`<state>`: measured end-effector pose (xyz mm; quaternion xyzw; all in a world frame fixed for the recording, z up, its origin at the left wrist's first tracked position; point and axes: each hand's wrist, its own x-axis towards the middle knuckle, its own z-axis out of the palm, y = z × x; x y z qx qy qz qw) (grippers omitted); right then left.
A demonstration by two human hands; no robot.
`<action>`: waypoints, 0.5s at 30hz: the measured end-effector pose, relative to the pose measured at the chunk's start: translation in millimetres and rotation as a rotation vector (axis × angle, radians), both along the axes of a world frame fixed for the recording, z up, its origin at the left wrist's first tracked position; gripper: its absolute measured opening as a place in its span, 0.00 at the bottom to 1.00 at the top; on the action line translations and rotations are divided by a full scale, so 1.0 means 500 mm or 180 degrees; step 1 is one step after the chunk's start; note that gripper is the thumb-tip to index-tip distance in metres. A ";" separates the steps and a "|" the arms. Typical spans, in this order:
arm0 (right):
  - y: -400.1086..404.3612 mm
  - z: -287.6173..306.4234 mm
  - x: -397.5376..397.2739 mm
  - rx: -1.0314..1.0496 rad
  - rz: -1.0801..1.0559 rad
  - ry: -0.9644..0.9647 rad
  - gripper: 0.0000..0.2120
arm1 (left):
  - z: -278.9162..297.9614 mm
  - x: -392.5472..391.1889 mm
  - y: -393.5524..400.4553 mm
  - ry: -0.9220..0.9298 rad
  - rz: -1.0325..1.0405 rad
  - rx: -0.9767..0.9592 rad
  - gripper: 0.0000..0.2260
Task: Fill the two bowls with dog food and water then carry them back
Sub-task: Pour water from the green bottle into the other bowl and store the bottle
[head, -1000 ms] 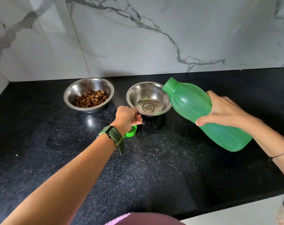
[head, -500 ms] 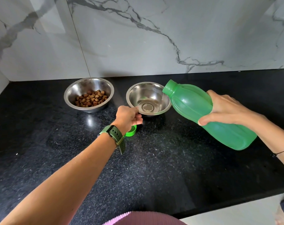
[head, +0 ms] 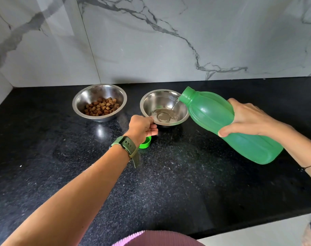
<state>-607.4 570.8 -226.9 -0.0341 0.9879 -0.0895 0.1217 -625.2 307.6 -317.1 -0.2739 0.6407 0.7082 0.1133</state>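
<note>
The right hand [head: 247, 119] was wrapped over the middle of the green bottle [head: 229, 125], thumb underneath and fingers curled across the top, holding it tipped so its open neck hung over the right rim of the water bowl [head: 164, 109]. A thin stream of water [head: 175, 103] ran from the neck down the bowl's inner wall, and a shallow pool lay over the bottom. The right forearm came in from the right edge, wrist bent toward the bowl. The left arm reached straight forward from the lower left, a green watch [head: 127, 145] on its wrist, and the left hand [head: 142, 127] pinched the near rim of the water bowl, fingers curled under it (steadying it, by the look). The green cap [head: 146, 143] lay on the black counter [head: 169, 183] just beneath that hand. The food bowl [head: 99, 102], with kibble [head: 102, 108] inside, stood to the left, apart from the water bowl.
</note>
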 end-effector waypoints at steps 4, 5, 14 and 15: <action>-0.002 0.003 0.001 0.0028 0.0008 0.0018 0.37 | 0.000 0.000 0.000 0.0008 0.0001 -0.0011 0.13; -0.004 0.004 0.002 0.0045 0.0005 0.0018 0.38 | 0.000 0.000 0.000 0.0010 0.0003 -0.0015 0.13; -0.005 0.009 0.002 0.0039 0.0025 -0.0007 0.37 | -0.001 0.000 -0.001 0.0007 -0.0004 0.0012 0.12; -0.005 0.009 0.002 0.0034 0.0022 -0.0007 0.37 | -0.001 0.000 -0.002 0.0010 0.0000 0.0011 0.12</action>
